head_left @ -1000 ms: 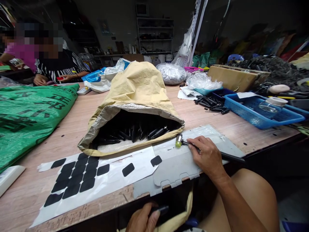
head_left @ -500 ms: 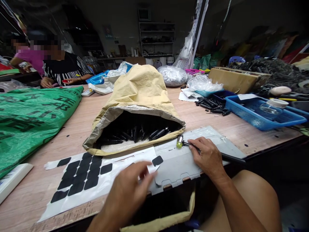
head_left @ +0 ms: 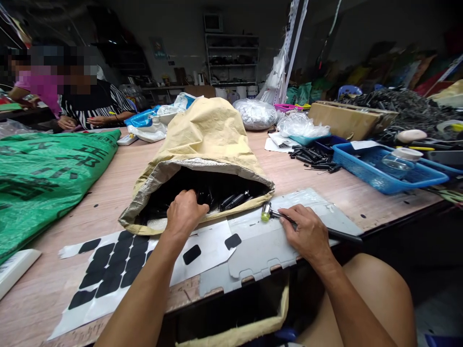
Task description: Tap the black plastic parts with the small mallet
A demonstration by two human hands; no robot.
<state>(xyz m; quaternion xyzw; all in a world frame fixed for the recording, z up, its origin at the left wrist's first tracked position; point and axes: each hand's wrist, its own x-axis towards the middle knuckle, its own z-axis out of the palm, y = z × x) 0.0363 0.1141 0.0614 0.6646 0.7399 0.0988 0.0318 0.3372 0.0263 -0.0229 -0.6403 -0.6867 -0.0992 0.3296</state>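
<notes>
1. Right hand (head_left: pixel 307 233): closed over the black handle of a small hammer (head_left: pixel 266 212), index finger laid along the shaft. The hammer's head, yellow-green on 1 face, rests on a grey sheet (head_left: pixel 260 250) at the near table edge.

2. Left hand (head_left: pixel 185 212): palm down at the mouth of the tan sack (head_left: pixel 210 135), fingers curled over the lip and into the dark inside. The fingertips are hidden, so I cannot tell whether they have closed on anything.

3. Step in hand, as I judge it: reaching for 1 black part (head_left: pixel 235 198) from the sack while the hammer waits flat. Taking 1 calls for closing my fingers around a single piece and lifting it clear of the lip without dragging its neighbours.

4. Black parts: slim, glossy, rod-like, heaped loosely inside the sack, lying at mixed angles just right of my left knuckles. The sack lies on its side, mouth gaping toward me.

5. Near surroundings: white backing sheet (head_left: pixel 202 243) under my left wrist, carrying rows of black rounded pads (head_left: pixel 115 265), with 2 set apart.

6. Further out: wooden table (head_left: pixel 108 188); green sack (head_left: pixel 47 178) to the left; blue basket (head_left: pixel 390 176) to the right, with more black pieces beside it; a co-worker (head_left: pixel 94 103) seated at the far left.
</notes>
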